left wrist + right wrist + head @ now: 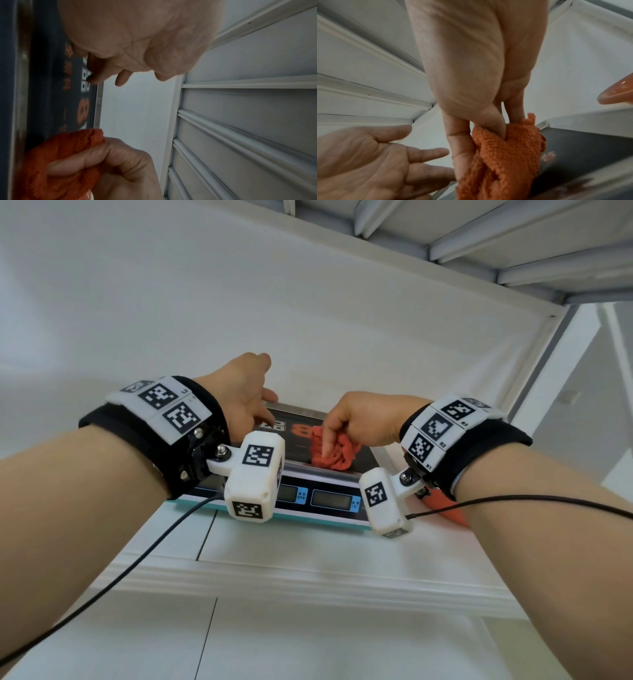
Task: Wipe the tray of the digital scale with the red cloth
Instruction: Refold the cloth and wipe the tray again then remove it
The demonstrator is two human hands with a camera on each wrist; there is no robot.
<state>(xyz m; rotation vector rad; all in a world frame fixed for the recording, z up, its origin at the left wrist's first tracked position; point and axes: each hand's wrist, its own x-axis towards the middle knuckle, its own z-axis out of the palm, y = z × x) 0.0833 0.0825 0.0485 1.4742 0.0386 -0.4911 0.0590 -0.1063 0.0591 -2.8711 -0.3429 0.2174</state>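
Note:
The digital scale (322, 501) stands on a white shelf, its dark tray (294, 451) printed with white and orange figures. My right hand (356, 422) grips a bunched red cloth (334, 451) and holds it against the tray's right part. In the right wrist view thumb and fingers pinch the cloth (503, 155) over the tray (583, 152). My left hand (246, 395) hovers at the tray's left side with straight fingers, a fingertip touching the tray (51, 81) by the white digits. The left wrist view also shows the cloth (65, 155) in my right hand (120, 166).
An orange plastic object (448, 510) lies right of the scale, partly behind my right wrist; it also shows as an orange rim (618, 93). A white back wall (308, 320) and a slatted shelf (513, 244) overhead close in the space. Camera cables trail from both wrists.

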